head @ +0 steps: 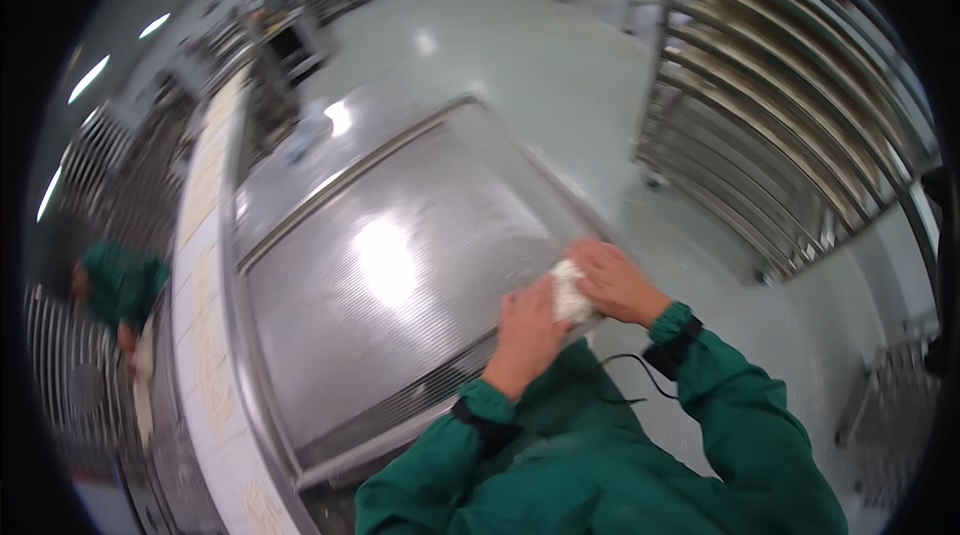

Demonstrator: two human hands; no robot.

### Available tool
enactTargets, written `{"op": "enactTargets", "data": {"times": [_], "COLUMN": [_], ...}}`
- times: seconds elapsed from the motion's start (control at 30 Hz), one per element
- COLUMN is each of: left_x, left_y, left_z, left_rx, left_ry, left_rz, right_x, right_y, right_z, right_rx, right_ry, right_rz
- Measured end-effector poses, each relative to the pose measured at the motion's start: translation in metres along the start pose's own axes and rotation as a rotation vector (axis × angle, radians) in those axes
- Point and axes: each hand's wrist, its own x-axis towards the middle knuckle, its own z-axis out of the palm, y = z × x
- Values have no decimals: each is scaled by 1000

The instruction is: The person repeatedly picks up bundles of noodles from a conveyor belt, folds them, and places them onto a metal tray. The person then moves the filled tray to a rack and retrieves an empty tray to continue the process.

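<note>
A pale, whitish lump that looks like dough [571, 295] lies between my two hands at the front right corner of a large ribbed metal tray [450, 205]. My left hand [529, 336] presses on its left side with the fingers pointing forward. From the right, my right hand [615, 280] covers its far side, fingers laid over the top. Blur hides the lump's exact outline, and its underside is out of sight. Past the lump, the tray's ribbed surface shows a bright light reflection.
Left of the tray runs a long white surface [217, 272] with pale patches. Beyond it, a person in green [124, 283] handles a long pale piece [144, 385]. A wheeled metal rack [750, 114] with loaded shelves stands at right. A dark cord [637, 357] hangs near my right wrist.
</note>
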Motion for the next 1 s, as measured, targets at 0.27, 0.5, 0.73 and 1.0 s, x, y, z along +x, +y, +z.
{"op": "enactTargets", "data": {"times": [0.27, 0.5, 0.73, 1.0], "left_x": [-187, -621, -798, -834], "left_y": [-136, -80, 118, 231], "left_z": [-108, -218, -189, -87], "left_rx": [-148, 436, 111, 690], "left_ry": [422, 784, 287, -32], "left_rz": [-523, -1890, -2285, -2029], "right_x": [-22, -39, -46, -21], "right_y": [13, 41, 66, 62], "right_z": [21, 48, 54, 36], "right_rx": [223, 22, 209, 326], "right_ry": [-347, -140, -185, -51], "right_rz": [379, 249, 250, 252]}}
